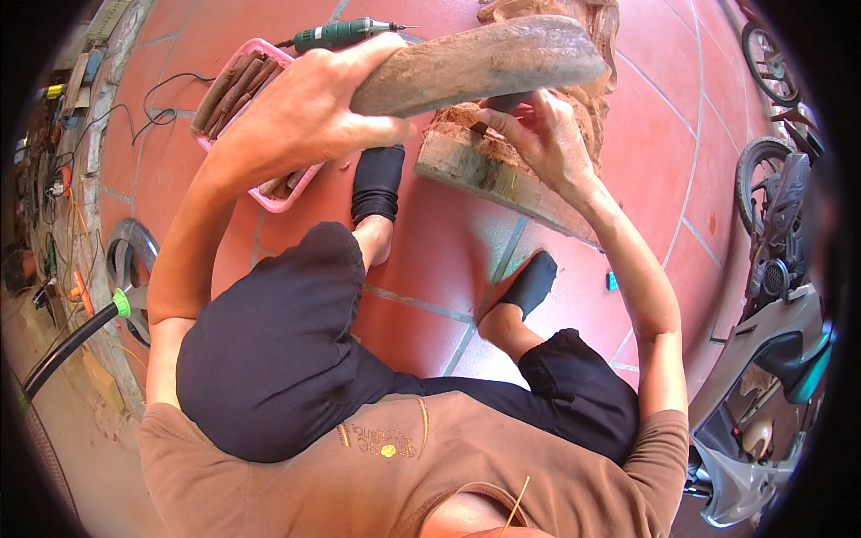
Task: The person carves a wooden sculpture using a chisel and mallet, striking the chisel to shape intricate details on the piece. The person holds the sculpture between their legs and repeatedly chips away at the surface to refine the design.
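My left hand (305, 112) is closed round the narrower end of a thick wooden mallet (489, 63), a worn club held level above the work. Below its far half, my right hand (552, 139) pinches a short dark chisel (507, 101), whose tip meets the wood or stops just short of it; I cannot tell which. The mallet hides part of this chisel. Under both lies a carved block of reddish-brown wood (587, 108), with a rough, paler flat side (466, 161) facing me. The block's far end reaches the top of the view.
A pink basket (280, 206) full of wooden-handled tools stands left, partly behind my left arm. Beyond it lies a green rotary tool (336, 34) with a cord (143, 121). My black-socked feet are on red tiles (404, 332). A motorbike (762, 359) stands right; a wheel (130, 260) is left.
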Motion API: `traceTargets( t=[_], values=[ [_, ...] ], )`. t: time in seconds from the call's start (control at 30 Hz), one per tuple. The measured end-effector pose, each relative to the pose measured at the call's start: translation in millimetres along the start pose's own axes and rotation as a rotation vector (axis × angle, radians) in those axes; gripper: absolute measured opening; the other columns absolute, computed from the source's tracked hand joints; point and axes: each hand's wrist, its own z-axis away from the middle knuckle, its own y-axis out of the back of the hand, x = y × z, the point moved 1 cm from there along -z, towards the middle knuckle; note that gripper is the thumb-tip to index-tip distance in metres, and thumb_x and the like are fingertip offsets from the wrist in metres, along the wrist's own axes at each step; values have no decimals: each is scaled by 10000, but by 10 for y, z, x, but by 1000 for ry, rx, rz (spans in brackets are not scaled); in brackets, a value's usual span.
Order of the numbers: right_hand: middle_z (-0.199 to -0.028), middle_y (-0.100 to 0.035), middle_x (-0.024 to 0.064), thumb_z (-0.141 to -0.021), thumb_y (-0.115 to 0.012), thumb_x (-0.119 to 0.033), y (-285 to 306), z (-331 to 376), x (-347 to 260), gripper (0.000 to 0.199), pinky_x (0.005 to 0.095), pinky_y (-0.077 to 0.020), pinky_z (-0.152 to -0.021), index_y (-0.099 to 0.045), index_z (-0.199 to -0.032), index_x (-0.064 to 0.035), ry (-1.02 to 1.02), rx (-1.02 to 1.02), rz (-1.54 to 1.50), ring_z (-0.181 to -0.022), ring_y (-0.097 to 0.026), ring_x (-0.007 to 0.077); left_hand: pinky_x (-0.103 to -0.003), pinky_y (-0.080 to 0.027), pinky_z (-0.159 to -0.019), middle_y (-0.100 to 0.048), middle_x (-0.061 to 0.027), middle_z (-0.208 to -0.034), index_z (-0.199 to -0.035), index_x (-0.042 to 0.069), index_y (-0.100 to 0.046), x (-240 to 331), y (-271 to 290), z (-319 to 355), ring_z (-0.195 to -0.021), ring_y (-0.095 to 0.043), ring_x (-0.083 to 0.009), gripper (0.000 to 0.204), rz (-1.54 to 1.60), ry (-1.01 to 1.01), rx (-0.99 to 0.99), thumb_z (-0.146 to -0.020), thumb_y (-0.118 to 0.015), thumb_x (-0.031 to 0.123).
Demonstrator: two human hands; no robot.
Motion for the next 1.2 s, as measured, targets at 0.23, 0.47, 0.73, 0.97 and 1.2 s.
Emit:
traceTargets(
  t=[0.23, 0.47, 0.73, 0.97, 1.2],
  values=[
    [-1037, -686, 81, -927, -726, -155, 74, 85, 210, 334, 299, -591, -810, -576, -1187, -7, -347, 162, -623, -936, -686, 169, -353, -484, -798, -652, -115, -937, -1196, 46, -611, -33, 118, 8, -829, -611, -216, 500, -5, 135, 129, -761, -772, 233],
    [-1029, -688, 70, -936, -710, -145, -17, -84, 84, 277, 296, -575, -795, -588, -1149, -16, -183, 43, -399, -918, -680, 155, -303, -479, -836, -646, -60, -950, -1198, 32, -599, 53, 170, 25, -871, -586, -141, 485, 206, 283, 123, -767, -765, 179],
    [-892, -709, 111, -898, -724, -202, -94, -230, 15, 285, 334, -549, -706, -618, -1107, -40, -62, 2, -48, -750, -701, 204, -314, -485, -826, -659, -66, -955, -1209, 14, -589, -102, 116, 79, -887, -604, -135, 483, 152, 144, -17, -778, -752, 155],
    [-902, -709, 116, -884, -737, -201, -82, -206, -35, 305, 347, -546, -680, -615, -1120, -52, -26, 11, -15, -743, -701, 208, -337, -492, -820, -657, -132, -915, -1227, 22, -593, -34, 159, 62, -853, -633, -226, 517, 227, 63, 190, -761, -772, 160],
    [-929, -708, 91, -918, -729, -209, -84, -169, 69, 301, 309, -564, -707, -608, -1126, -29, -137, 74, -210, -790, -695, 160, -373, -499, -792, -658, -168, -892, -1175, 7, -586, -214, 217, 27, -817, -637, -264, 491, -17, 87, 79, -760, -751, 209]
  ],
)
